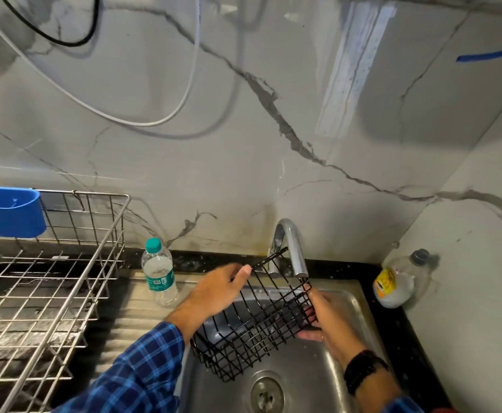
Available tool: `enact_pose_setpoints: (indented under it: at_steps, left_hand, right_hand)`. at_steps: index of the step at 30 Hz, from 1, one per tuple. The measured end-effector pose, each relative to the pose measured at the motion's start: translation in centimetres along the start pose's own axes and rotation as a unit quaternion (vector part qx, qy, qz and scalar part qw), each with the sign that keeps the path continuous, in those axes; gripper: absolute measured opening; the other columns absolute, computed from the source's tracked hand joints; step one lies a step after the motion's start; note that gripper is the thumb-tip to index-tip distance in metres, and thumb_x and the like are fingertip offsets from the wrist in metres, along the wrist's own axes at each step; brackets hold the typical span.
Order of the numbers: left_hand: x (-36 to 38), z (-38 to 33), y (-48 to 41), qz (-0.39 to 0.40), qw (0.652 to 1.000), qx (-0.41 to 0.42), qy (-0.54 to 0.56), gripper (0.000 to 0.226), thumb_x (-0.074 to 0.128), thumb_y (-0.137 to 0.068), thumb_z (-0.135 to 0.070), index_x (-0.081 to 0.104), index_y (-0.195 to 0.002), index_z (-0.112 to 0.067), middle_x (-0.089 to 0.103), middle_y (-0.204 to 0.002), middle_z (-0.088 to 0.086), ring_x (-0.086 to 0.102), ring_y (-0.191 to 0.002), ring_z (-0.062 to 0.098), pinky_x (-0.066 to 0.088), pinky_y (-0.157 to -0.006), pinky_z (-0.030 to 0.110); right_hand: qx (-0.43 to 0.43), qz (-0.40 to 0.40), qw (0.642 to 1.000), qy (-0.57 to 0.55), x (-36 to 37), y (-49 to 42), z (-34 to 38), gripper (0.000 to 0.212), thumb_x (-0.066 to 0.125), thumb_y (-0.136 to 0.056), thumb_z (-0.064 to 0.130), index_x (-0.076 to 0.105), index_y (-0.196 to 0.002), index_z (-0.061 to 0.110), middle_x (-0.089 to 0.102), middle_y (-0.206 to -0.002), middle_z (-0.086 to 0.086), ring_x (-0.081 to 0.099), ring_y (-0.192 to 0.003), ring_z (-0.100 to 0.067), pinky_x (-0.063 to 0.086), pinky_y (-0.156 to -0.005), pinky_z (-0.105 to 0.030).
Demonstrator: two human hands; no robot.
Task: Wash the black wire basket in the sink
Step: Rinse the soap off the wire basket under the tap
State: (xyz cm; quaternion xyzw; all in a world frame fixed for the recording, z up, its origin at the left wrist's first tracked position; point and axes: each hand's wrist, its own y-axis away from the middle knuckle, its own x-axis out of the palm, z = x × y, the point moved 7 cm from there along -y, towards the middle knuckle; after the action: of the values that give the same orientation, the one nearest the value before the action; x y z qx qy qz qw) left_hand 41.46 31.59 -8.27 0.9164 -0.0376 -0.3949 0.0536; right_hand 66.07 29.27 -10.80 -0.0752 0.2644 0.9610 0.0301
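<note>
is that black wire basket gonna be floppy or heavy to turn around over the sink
Probably stiff: the black wire basket holds its boxy shape though the left hand and right hand grip it only at its edges. Likely light for its size, being mostly open grid. Its glossy wires could turn slippery when wet.

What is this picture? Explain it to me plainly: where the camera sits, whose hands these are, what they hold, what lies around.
There is no machine here. A person works bare-handed, and the single picture comes from a camera worn on the head, looking down. The left hand grips the rim of the black wire basket, and the right hand holds its other end. The basket hangs tilted over the steel sink, just below the tap. On the counter are a water bottle, a metal dish rack and, at right, a yellow-labelled bottle.
</note>
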Motion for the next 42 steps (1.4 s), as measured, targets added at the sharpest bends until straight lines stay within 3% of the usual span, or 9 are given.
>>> enact_pose_setpoints:
  at_steps: [3,9,14,17,23,27,30,37,42]
  left_hand:
    - [1.5,-0.5,0.3,0.068,0.995,-0.007,0.071,0.044,0.033,-0.104,-0.051,0.059,-0.084,-0.023,0.064,-0.064,-0.007,0.059,-0.055,0.004,0.049,-0.059,0.021]
    - [5.1,-3.5,1.0,0.09,0.994,0.009,0.056,0.035,0.037,-0.105,-0.047,0.06,-0.093,-0.023,0.066,-0.065,-0.005,0.059,-0.053,0.002,0.045,-0.056,0.025]
    - [6.2,-3.9,1.2,0.051,0.985,-0.021,0.165,0.036,0.038,-0.105,-0.044,0.064,-0.089,-0.024,0.069,-0.068,-0.002,0.064,-0.057,0.009,0.057,-0.062,0.037]
    - [6.3,-3.9,1.9,0.066,0.98,-0.028,0.187,0.035,0.038,-0.106,-0.042,0.064,-0.096,-0.023,0.068,-0.07,0.002,0.059,-0.05,0.007,0.048,-0.045,0.026]
    - [6.5,-3.9,2.1,0.107,0.976,-0.013,0.187,0.036,0.039,-0.104,-0.047,0.063,-0.098,-0.02,0.073,-0.086,0.012,0.064,-0.065,0.025,0.044,-0.044,0.025]
    - [5.8,-5.3,2.7,0.151,0.98,0.037,0.125,0.034,0.041,-0.105,-0.044,0.061,-0.089,-0.021,0.066,-0.064,-0.006,0.056,-0.05,-0.001,0.045,-0.053,0.021]
    - [4.4,-5.5,2.4,0.163,0.984,0.072,0.023,0.031,0.04,-0.104,-0.047,0.064,-0.099,-0.027,0.066,-0.081,-0.011,0.06,-0.066,-0.002,0.047,-0.066,0.022]
    - [1.9,0.4,3.6,0.187,0.97,-0.08,0.136,0.048,0.027,-0.101,-0.064,0.053,-0.136,-0.045,0.04,-0.151,-0.016,0.035,-0.138,0.012,0.029,-0.111,0.042]
    - [5.7,4.4,4.8,0.231,0.778,-0.335,0.479,0.06,0.065,-0.091,-0.017,0.037,-0.144,-0.013,0.051,-0.14,0.026,0.063,-0.112,0.048,0.051,-0.092,0.067]
  right_hand:
    - [0.004,-0.017,1.0,-0.021,0.8,-0.3,-0.6,0.06,0.05,-0.093,0.064,0.054,-0.134,0.021,0.054,-0.137,-0.013,0.058,-0.116,-0.032,0.062,-0.074,-0.047]
    - [-0.147,-0.181,0.972,0.014,1.8,1.4,1.8,0.051,0.032,-0.105,0.045,0.047,-0.143,0.014,0.047,-0.146,-0.016,0.05,-0.13,-0.031,0.045,-0.103,-0.042]
    - [-0.287,-0.2,0.81,0.47,5.1,2.4,2.8,0.056,0.022,-0.102,0.049,0.048,-0.142,0.02,0.03,-0.161,-0.004,0.008,-0.15,-0.045,-0.001,-0.114,-0.064]
    - [-0.344,-0.1,0.739,0.571,6.1,2.5,3.2,0.065,-0.007,-0.1,0.049,0.014,-0.157,0.026,0.014,-0.165,0.004,-0.002,-0.154,-0.025,-0.013,-0.116,-0.064]
    - [-0.381,-0.101,0.714,0.579,3.5,0.3,5.4,0.049,0.022,-0.104,0.041,0.065,-0.12,0.026,0.056,-0.141,-0.005,0.034,-0.145,-0.023,0.023,-0.119,-0.056]
    - [-0.468,-0.119,0.673,0.561,2.9,0.3,7.3,0.048,0.032,-0.098,0.037,0.068,-0.071,0.021,0.066,-0.07,0.003,0.056,-0.068,-0.014,0.053,-0.075,-0.035]
    - [-0.443,-0.15,0.684,0.56,2.0,0.0,8.2,0.049,0.032,-0.093,0.035,0.05,-0.051,0.018,0.045,-0.045,0.002,0.036,-0.049,-0.016,0.027,-0.054,-0.028]
    - [-0.457,-0.279,0.762,0.364,-2.7,0.8,7.6,0.053,0.04,-0.098,0.033,0.035,-0.048,0.019,0.032,-0.044,0.008,0.036,-0.05,-0.016,0.027,-0.053,-0.031]
    - [-0.513,-0.289,0.761,0.273,-3.2,2.9,5.9,0.045,0.044,-0.096,0.022,0.037,-0.052,0.021,0.034,-0.048,0.007,0.036,-0.053,-0.015,0.027,-0.055,-0.026]
